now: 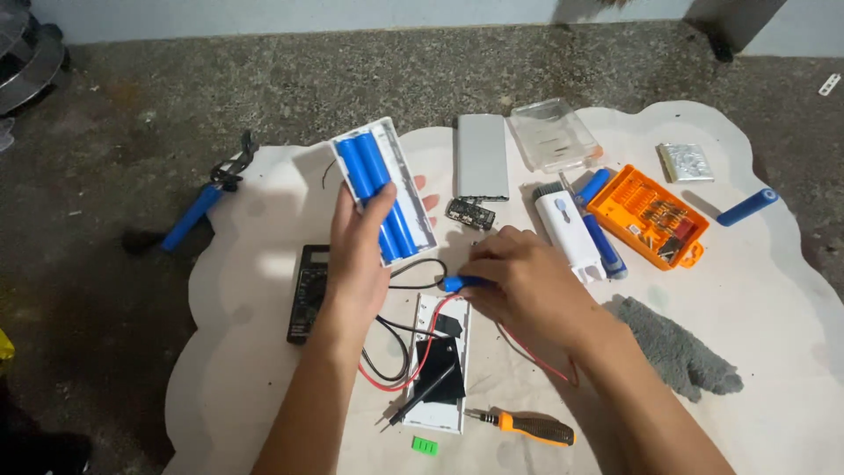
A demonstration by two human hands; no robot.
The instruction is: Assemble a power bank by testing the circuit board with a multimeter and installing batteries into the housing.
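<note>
Overhead, from your head camera, your left hand (359,255) is closed around a white battery holder (387,189), thumb across its face and fingertips showing past its far edge. That tray carries blue cylindrical cells (374,189) lying side by side along its length. You hold it raised above the mat, up and left of centre; its long axis runs from upper left to lower right, with the open face turned toward you.

Your right hand (523,286) is curled, its fingers pinched on another blue cell (459,283) that lies roughly left to right, its tip pointing left. Just below it rests a white casing (440,369) with red and black wires (413,365) looping over it.

Further right, an open orange bit case (649,215) holds rows of small bits, and a clear plastic lid (554,134) sits near a grey flat cover (482,157). A small circuit board (469,213) lies below that cover.

Everything rests on a pale, scallop-edged mat (774,334) spread over a rough grey concrete floor (176,79), with a light wall along the far edge. Also on the mat are a black multimeter (308,290), an orange-handled screwdriver (532,427), a grey cloth (681,347) and a loose blue cell (747,207).
</note>
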